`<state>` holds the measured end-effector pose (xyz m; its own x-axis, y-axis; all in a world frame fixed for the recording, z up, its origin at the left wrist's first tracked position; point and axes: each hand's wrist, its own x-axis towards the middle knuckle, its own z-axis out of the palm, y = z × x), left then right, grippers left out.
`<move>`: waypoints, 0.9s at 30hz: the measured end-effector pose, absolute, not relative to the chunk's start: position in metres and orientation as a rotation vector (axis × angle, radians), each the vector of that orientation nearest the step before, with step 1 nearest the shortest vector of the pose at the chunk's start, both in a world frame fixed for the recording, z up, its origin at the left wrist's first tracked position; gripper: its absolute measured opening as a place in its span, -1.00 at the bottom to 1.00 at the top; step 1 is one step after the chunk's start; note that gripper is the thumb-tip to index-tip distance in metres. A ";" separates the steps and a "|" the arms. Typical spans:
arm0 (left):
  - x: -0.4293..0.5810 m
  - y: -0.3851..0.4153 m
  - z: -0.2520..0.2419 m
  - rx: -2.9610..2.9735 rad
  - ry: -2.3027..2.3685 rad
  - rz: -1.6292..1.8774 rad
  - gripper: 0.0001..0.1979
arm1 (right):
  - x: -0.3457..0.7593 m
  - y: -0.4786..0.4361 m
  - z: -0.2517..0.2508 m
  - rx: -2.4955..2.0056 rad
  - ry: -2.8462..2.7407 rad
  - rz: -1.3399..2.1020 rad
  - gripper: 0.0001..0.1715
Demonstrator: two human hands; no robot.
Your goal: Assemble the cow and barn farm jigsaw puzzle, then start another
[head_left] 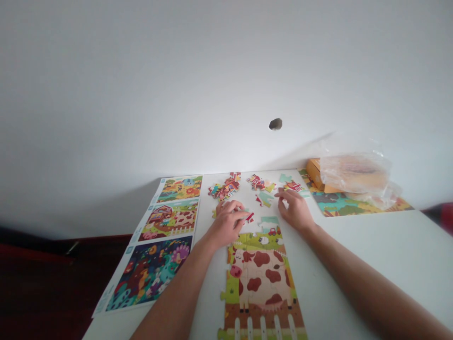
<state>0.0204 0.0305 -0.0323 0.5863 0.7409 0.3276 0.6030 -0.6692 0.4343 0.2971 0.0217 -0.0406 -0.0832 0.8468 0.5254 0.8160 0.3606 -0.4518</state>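
A partly joined cow puzzle (pixel 260 283) lies on the white table (pixel 371 255) in front of me. My left hand (pixel 228 224) rests just above the puzzle's top left, fingers curled round a small red and white piece (pixel 249 217). My right hand (pixel 295 208) lies past the puzzle's top right, fingers bent and touching a loose red piece (pixel 292 186). More loose pieces (pixel 226 187) are scattered behind both hands, with a teal one (pixel 264 198) between them.
A sheet of three reference pictures (pixel 161 236) lies along the table's left edge. At the back right sit an orange box (pixel 318 174), a crumpled plastic bag (pixel 357 174) and another picture sheet (pixel 339 203). A white wall with a small hole (pixel 275 124) rises behind.
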 end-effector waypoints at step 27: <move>0.014 0.045 -0.045 2.433 1.598 0.760 -0.54 | 0.284 0.024 -0.043 -1.405 -2.166 0.046 -0.77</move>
